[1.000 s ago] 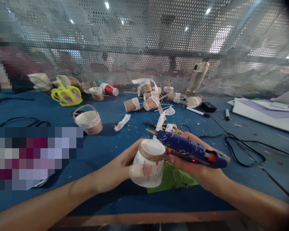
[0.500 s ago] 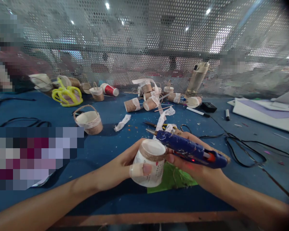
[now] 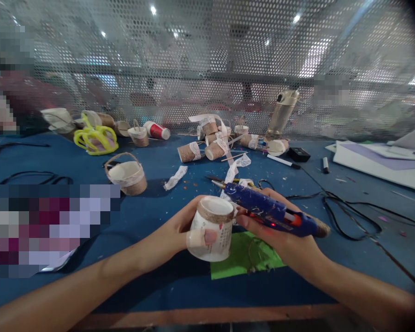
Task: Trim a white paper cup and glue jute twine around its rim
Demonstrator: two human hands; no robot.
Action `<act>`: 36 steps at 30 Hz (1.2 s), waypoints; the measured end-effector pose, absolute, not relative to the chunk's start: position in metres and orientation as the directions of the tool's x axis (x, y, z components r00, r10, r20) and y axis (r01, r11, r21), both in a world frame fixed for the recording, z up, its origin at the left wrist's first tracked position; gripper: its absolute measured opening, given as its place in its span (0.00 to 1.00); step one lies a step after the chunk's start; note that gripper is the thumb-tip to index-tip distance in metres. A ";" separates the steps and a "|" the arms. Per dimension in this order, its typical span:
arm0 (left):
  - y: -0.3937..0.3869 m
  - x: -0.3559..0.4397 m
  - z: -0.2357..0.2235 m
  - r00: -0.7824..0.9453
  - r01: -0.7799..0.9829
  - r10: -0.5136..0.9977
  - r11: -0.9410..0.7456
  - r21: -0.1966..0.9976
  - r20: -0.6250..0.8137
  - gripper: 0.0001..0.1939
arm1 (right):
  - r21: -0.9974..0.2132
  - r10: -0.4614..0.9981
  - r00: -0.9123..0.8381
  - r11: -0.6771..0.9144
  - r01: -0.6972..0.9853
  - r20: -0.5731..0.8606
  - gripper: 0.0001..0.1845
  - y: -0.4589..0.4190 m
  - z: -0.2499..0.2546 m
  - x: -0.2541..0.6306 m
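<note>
My left hand [image 3: 190, 230] is closed around a white paper cup [image 3: 212, 246], its bandaged thumb pressed on the near side. Brown twine [image 3: 216, 216] circles the cup just below the rim, and the open mouth faces up and slightly toward me. In my right hand [image 3: 280, 226] is a blue hot glue gun [image 3: 266, 207] with a small red light lit. Its metal nozzle points left, above and behind the cup's rim. A green sheet [image 3: 245, 263] with loose twine scraps lies on the table under my hands. Scissors [image 3: 214, 179] lie partly hidden behind the glue gun.
A twine-and-lace cup basket [image 3: 127, 177] stands to the left, near a lace strip [image 3: 175, 178]. Several wrapped cups [image 3: 216, 150] are heaped at the back. Black cable [image 3: 352, 226] loops on the right. A bottle [image 3: 283, 113] stands by the perforated metal screen [image 3: 193, 60].
The cup has been tipped more upright and raised slightly, with more of its printed side showing. The glue gun has shifted a little; both hands keep their hold.
</note>
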State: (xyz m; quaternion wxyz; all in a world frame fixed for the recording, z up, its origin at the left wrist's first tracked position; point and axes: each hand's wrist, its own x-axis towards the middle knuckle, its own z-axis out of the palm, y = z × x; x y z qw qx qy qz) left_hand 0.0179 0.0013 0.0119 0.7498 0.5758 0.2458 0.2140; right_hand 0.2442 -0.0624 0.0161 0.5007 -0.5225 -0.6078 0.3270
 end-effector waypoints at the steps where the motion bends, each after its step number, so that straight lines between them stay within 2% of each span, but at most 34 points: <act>1: 0.001 0.017 0.012 0.789 -0.046 0.603 0.247 0.968 -0.117 0.28 | -0.923 0.963 0.047 0.239 0.302 0.265 0.11 -0.062 0.016 0.244; 15: -0.001 0.018 0.017 0.833 -0.061 0.546 0.254 0.965 -0.091 0.22 | -0.942 0.965 0.025 0.248 0.226 0.260 0.12 -0.065 0.017 0.243; 24: -0.004 0.021 0.014 0.798 -0.002 0.583 0.257 0.966 -0.153 0.29 | -0.935 0.951 0.035 0.294 0.197 0.306 0.10 -0.068 0.011 0.243; 28: -0.002 0.017 0.016 0.796 -0.058 0.593 0.276 0.959 -0.123 0.29 | -0.923 0.943 0.049 0.311 0.224 0.330 0.10 -0.065 0.009 0.246; 33: -0.008 0.014 0.025 0.853 -0.140 0.517 0.363 0.921 -0.074 0.26 | -0.953 0.957 0.084 0.264 0.146 0.278 0.10 -0.058 0.007 0.246; 36: -0.012 0.013 0.029 0.841 -0.170 0.538 0.374 0.912 -0.064 0.26 | -0.963 0.960 0.098 0.251 0.102 0.261 0.12 -0.057 0.010 0.245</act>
